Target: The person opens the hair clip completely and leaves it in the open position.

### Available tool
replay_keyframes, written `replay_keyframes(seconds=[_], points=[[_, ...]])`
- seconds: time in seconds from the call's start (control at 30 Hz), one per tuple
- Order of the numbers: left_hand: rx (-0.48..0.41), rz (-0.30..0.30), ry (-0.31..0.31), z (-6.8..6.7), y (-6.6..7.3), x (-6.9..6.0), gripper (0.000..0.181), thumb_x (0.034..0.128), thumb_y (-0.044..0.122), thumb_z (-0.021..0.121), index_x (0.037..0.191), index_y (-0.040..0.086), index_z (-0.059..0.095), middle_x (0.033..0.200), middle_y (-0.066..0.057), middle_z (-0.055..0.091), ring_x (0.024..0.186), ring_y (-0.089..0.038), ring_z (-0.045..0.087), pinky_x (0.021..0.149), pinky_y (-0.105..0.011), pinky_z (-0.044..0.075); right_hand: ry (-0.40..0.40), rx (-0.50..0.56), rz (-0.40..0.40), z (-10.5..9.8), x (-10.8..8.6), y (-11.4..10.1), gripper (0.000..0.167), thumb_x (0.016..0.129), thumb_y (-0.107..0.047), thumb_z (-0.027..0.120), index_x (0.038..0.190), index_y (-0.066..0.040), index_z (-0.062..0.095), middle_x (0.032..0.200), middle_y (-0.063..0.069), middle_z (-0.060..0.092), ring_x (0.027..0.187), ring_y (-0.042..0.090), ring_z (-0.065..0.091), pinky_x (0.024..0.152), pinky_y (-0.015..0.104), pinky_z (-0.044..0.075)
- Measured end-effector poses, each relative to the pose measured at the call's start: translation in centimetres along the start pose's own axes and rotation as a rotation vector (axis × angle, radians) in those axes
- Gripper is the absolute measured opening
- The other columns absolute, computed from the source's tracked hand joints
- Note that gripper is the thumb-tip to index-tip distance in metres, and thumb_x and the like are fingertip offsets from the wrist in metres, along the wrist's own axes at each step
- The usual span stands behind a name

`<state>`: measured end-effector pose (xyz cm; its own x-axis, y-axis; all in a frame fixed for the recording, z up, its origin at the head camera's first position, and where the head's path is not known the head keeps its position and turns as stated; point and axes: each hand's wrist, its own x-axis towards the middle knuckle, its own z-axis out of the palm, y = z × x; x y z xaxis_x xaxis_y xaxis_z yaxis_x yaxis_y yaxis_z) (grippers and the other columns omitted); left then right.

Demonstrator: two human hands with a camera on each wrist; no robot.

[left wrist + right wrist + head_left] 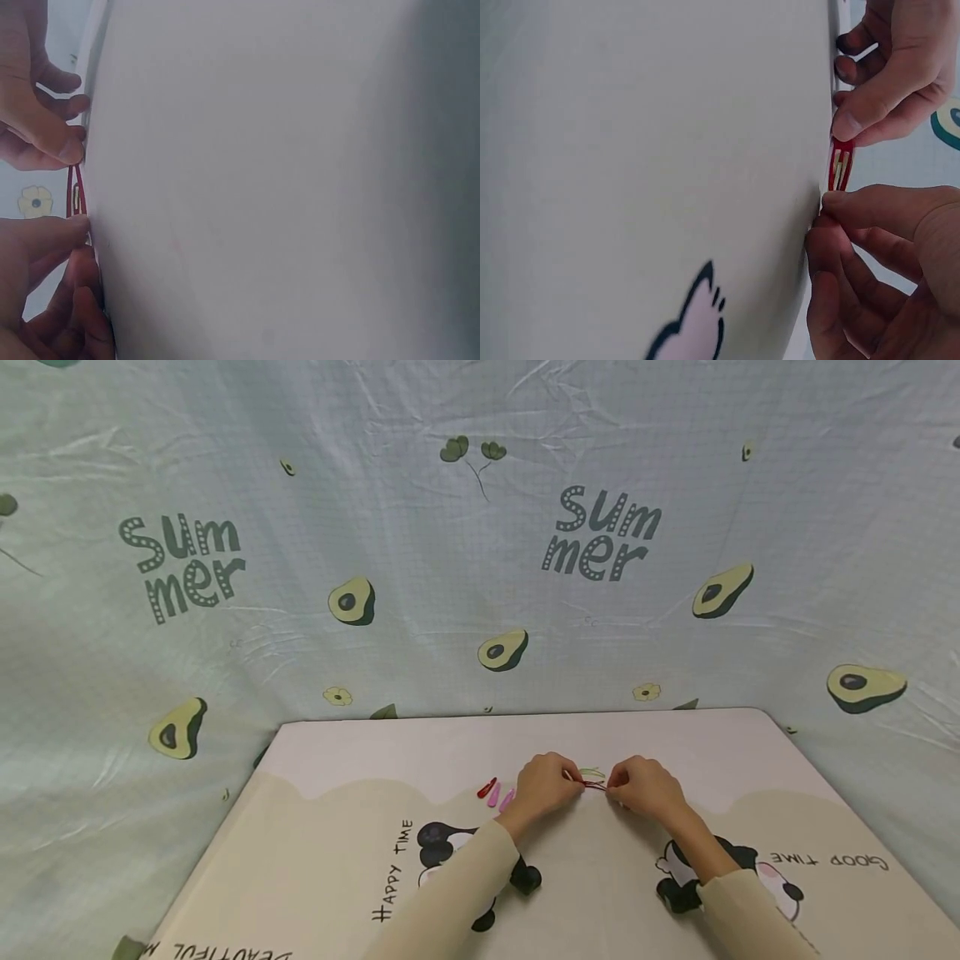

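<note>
A red snap hair clip [595, 786] is stretched between my two hands, just above the table. My left hand [546, 787] pinches one end between thumb and fingertips. The other end is pinched by my right hand [647, 788]. Gold-toned metal inside the red hair clip [841, 166] shows in the right wrist view, where the left hand [900, 79] is above and the right hand [889, 259] below. The left wrist view catches the red hair clip [76, 193] edge-on between the fingertips. Just behind it lies something thin and green [592, 772], partly hidden.
Left of my left hand lie a dark red hair clip [487, 788] and two pink ones, the nearer pink clip [507, 799] beside my wrist. The tabletop [600, 893] carries printed cartoon animals and lettering. An avocado-print curtain [420, 543] hangs behind.
</note>
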<state>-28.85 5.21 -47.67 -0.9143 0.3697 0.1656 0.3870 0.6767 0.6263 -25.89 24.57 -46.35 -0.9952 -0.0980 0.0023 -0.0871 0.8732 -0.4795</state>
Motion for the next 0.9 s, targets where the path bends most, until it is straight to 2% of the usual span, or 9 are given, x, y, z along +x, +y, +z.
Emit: replay_keyframes(seconds=[0.43,0.7,0.9], points=[[0.0,-0.026,-0.014,0.16,-0.13,0.16,0.005,0.0862,0.02,0.077,0.084,0.018,0.082,0.076,0.007,0.073,0.067,-0.004,0.055,0.059,-0.022,0.041,-0.01,0.016,0.007,0.04,0.16,0.3,0.003,0.085,-0.014,0.075,0.086,-0.011,0.074,0.071,-0.002,0.066,0.064,0.014,0.056,0.056,0.03,0.042],[0.009,-0.029,-0.005,0.11,-0.16,0.18,0.005,0.0831,0.02,0.08,0.086,0.017,0.081,0.075,0.006,0.074,0.066,-0.005,0.057,0.058,-0.022,0.041,-0.012,-0.002,-0.007,-0.4,0.24,0.27,0.008,0.084,-0.015,0.077,0.09,-0.011,0.074,0.08,0.002,0.07,0.068,0.015,0.058,0.058,0.031,0.043],[0.032,-0.053,-0.007,0.04,-0.36,0.52,0.01,0.0816,0.02,0.08,0.092,0.019,0.081,0.079,0.006,0.075,0.07,-0.006,0.06,0.059,-0.023,0.042,-0.01,-0.011,-0.021,-0.9,0.13,-0.1,0.013,0.083,-0.014,0.078,0.094,-0.009,0.074,0.082,0.003,0.07,0.068,0.015,0.059,0.057,0.031,0.044]])
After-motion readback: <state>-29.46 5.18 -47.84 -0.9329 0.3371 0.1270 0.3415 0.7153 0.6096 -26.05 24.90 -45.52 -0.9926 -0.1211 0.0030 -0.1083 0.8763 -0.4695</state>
